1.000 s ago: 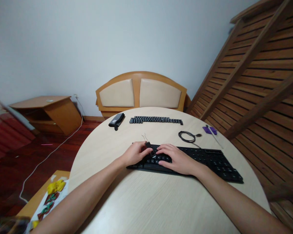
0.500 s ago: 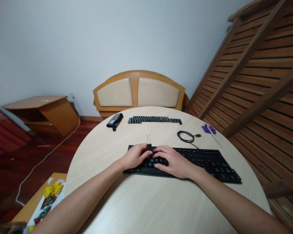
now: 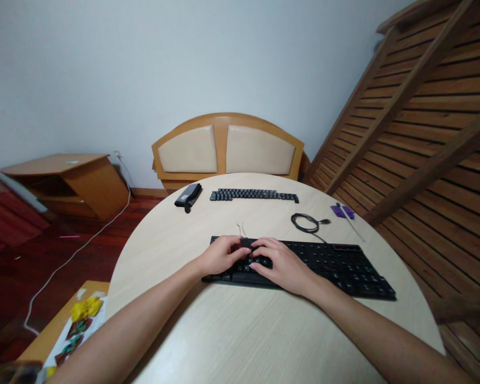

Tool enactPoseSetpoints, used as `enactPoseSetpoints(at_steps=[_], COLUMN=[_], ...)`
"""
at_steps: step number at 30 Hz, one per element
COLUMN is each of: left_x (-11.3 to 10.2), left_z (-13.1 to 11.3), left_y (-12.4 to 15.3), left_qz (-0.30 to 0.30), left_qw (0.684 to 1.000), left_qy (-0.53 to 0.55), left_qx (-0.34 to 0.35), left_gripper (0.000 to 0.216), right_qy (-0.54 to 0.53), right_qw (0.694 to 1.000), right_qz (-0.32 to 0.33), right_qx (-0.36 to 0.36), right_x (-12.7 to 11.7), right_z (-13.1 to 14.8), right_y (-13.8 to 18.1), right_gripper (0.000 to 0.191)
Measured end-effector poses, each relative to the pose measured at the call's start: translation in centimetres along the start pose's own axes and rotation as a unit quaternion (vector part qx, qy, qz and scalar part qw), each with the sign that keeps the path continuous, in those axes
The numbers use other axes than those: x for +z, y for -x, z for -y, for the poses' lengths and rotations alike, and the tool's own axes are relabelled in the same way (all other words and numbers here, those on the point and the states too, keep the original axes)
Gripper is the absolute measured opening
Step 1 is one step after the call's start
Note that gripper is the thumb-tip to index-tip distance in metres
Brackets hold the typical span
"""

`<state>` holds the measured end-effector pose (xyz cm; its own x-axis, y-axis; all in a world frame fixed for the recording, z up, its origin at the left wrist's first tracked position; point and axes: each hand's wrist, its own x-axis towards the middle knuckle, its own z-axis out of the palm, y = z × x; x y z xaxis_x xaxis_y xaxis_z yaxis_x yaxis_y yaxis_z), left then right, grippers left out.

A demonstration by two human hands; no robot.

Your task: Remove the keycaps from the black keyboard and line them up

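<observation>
A black keyboard (image 3: 336,264) lies across the round light-wood table (image 3: 240,330). Both of my hands rest on its left part. My left hand (image 3: 220,256) is curled, its fingertips pinched on the small black handle of a wire keycap puller (image 3: 245,240), whose two thin wires stick up toward the far side. My right hand (image 3: 278,261) lies palm down over the keys just right of the puller, fingers stretched out and slightly bent, forefinger touching the handle. The keys under both hands are hidden.
A row of loose dark keycaps (image 3: 254,196) lies at the table's far edge, with a grey-black pouch (image 3: 188,196) to its left. A coiled black cable (image 3: 306,223) and purple bits beside a thin rod (image 3: 343,212) lie right. A padded wooden headboard (image 3: 228,146) stands behind, and slatted wood (image 3: 424,133) leans at right.
The puller and both hands have shifted a little on the keyboard's left part, and the puller's wires now stand straighter. The view has drifted slightly.
</observation>
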<state>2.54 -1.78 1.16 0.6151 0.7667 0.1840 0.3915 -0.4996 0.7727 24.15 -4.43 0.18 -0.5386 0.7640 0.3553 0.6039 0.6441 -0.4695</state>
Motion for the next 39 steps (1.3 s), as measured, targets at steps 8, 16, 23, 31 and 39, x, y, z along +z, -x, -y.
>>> enactPoseSetpoints(at_steps=[8,16,23,31,39], left_x=[0.3,0.1,0.3,0.8,0.9], left_z=[0.7,-0.2,-0.6,0.6,0.8], left_y=[-0.2,0.2,0.3,-0.4,-0.4], left_qz=[-0.017,-0.024,-0.035,-0.053,-0.064], left_qw=[0.998,0.999,0.995,0.989,0.982], left_qy=[0.049,-0.020,-0.078,0.126,0.172], left_qx=[-0.036,0.039,0.043,-0.047,-0.048], left_gripper=[0.029,0.028,0.028,0.033,0.040], right_qy=[-0.032,-0.033,-0.023,-0.020,-0.025], right_qw=[0.999,0.999,0.999,0.999,0.999], right_qz=[-0.007,-0.008,-0.011,-0.015,-0.033], right_qx=[0.025,0.027,0.021,0.038,0.020], right_x=[0.0,0.1,0.2,0.4,0.6], right_z=[0.4,0.1,0.3,0.4,0.4], right_y=[-0.3,-0.2,-0.3,-0.3,-0.2], right_gripper=[0.009,0.008,0.009,0.007,0.012])
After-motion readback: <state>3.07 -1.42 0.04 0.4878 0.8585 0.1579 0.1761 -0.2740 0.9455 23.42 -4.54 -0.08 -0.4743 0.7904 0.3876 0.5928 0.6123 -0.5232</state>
